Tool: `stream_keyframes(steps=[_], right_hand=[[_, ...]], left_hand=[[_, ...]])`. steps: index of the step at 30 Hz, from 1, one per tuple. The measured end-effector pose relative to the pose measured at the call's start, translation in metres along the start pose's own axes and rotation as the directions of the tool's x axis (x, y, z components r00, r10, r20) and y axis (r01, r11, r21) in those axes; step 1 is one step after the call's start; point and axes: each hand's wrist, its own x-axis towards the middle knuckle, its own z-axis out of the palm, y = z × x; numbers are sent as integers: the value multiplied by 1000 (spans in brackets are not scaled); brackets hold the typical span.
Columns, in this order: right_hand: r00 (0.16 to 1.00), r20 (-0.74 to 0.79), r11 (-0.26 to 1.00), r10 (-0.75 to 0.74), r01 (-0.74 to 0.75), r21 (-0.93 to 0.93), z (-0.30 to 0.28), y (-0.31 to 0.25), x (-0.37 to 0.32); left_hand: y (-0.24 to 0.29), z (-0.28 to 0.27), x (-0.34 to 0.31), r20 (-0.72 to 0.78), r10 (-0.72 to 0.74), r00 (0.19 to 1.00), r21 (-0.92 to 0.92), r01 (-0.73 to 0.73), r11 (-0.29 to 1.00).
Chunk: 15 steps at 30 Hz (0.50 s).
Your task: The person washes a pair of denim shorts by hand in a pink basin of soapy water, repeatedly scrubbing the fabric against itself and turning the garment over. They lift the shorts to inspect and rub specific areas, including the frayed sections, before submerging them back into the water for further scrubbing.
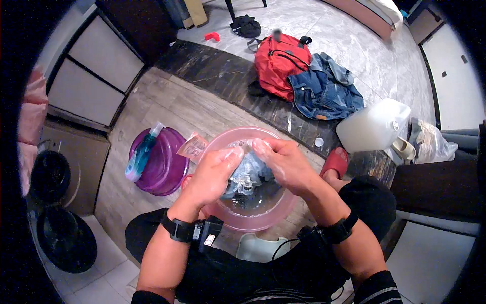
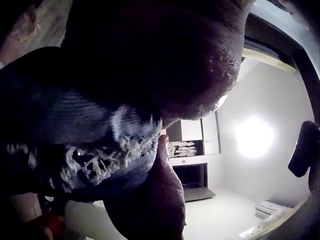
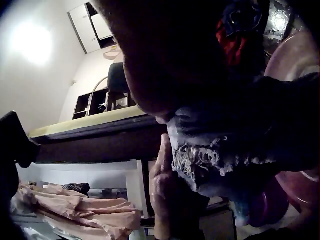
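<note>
Light blue denim cloth [image 1: 248, 173] with a frayed edge hangs between both hands over a pink basin [image 1: 244, 223] of cloudy water. My left hand [image 1: 218, 171] pinches it from the left, suds on the skin. From the right, my right hand [image 1: 286, 164] grips the same cloth with its thumb and fingers close to the left ones. The left wrist view shows the white loose threads of the denim [image 2: 85, 162] beside dark, wet fingers. Frayed denim [image 3: 200, 155] also fills the middle of the right wrist view. The lower part of the cloth reaches the water.
Left of the pink basin, a bottle of blue liquid [image 1: 143, 154] lies on a purple basin [image 1: 169, 182]. A red backpack [image 1: 276, 63], a denim garment [image 1: 324, 91] and a white jug [image 1: 372, 124] are ahead and to the right. A pale stool [image 1: 260, 248] shows near the person's legs.
</note>
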Motion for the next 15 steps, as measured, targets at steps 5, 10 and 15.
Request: stream_keyframes(steps=[5,10,15], right_hand=[[1000,15,1000,3,-3,-1,0,-1,-1],[1000,-18,994,-12,10,-113,-2,-1,0],[958,-260,981,-124,79,-176,-2,5,10]], left_hand=[[6,4,3,34,-163,986,-249,166,954],[6,2,1,100,-120,988,0,120,993],[3,0,1,77,-96,992,-258,113,959]])
